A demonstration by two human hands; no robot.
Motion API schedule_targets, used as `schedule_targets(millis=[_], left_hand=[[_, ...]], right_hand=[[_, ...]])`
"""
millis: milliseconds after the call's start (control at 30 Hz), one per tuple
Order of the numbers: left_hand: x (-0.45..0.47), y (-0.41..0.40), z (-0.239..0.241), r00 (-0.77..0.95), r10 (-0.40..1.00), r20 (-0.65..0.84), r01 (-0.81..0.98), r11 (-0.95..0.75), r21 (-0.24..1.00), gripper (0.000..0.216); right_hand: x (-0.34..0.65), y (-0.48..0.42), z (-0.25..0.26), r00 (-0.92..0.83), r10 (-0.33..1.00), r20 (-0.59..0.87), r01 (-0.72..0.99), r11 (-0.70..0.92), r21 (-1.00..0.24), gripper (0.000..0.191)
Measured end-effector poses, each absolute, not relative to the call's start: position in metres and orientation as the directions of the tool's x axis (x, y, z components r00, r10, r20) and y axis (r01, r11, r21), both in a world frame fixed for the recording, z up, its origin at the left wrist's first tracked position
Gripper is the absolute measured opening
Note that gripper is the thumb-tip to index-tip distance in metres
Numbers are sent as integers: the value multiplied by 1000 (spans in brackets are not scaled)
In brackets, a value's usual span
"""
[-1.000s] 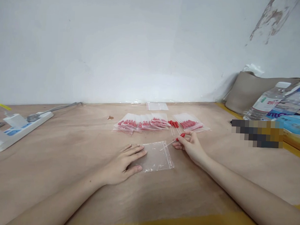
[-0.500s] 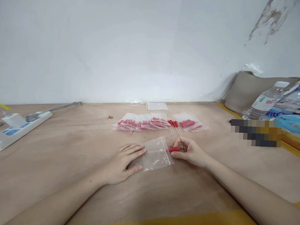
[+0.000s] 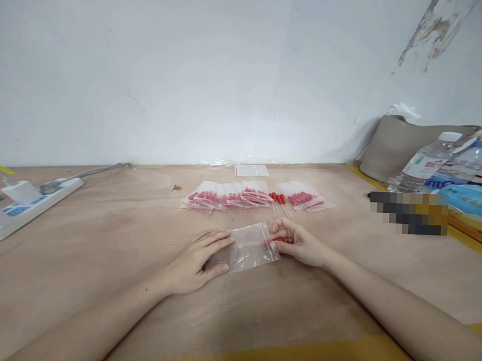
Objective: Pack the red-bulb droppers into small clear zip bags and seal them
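Observation:
A clear zip bag (image 3: 248, 255) lies flat on the table, its zip end to the right. My left hand (image 3: 199, 261) rests on the bag's left end, fingers stretched out and thumb apart. Between the fingers and thumb of my right hand (image 3: 296, 244) is the red bulb of a dropper (image 3: 277, 239). The dropper's clear tube reaches leftward inside the bag, and part of the bulb is past the zip edge. Just beyond lie several loose droppers (image 3: 279, 198) with red bulbs and clear tubes, side by side.
Filled bags of droppers (image 3: 232, 195) lie in overlapping rows at the back, with another filled group (image 3: 304, 196) to the right. A flat bag (image 3: 252, 171) is near the wall. A power strip (image 3: 44, 209) stands left; bottles (image 3: 425, 162) and a blue packet (image 3: 469, 201) stand right.
My right hand has moved slightly left, pushing the dropper further into the bag, so the bulb now passes the zip edge. My left hand has stayed in place.

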State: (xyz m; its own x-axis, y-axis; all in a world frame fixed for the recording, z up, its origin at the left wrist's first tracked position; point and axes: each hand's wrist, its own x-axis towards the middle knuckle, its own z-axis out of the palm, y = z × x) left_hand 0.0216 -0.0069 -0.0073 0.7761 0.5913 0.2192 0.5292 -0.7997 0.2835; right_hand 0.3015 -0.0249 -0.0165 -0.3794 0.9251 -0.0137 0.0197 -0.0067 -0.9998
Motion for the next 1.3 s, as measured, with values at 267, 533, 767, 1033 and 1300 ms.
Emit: schedule_targets(millis=[267,533,767,1033,1300], left_hand=[[24,-5,-6,798,576,180,523,-809,269,46],[28,-3,-7,797,586,145,540,-799,265,46],[34,0,-9,795,592,132,551,-796,251,44],[32,-3,-10,743,610,276,503,-780,371,37],[26,-1,-10,779,561,280,432,-804,409,35]], right_hand=[[296,-19,-20,-407,911,-68,85,-37,-996,35],[293,-25,-13,-292,945,-144,-68,-171,-983,37],[294,-29,-9,-200,959,-201,-68,-218,-974,37],[297,-22,-18,-215,970,-115,-58,-130,-990,32],[316,-17,-23,-376,925,-52,108,-13,-994,26]])
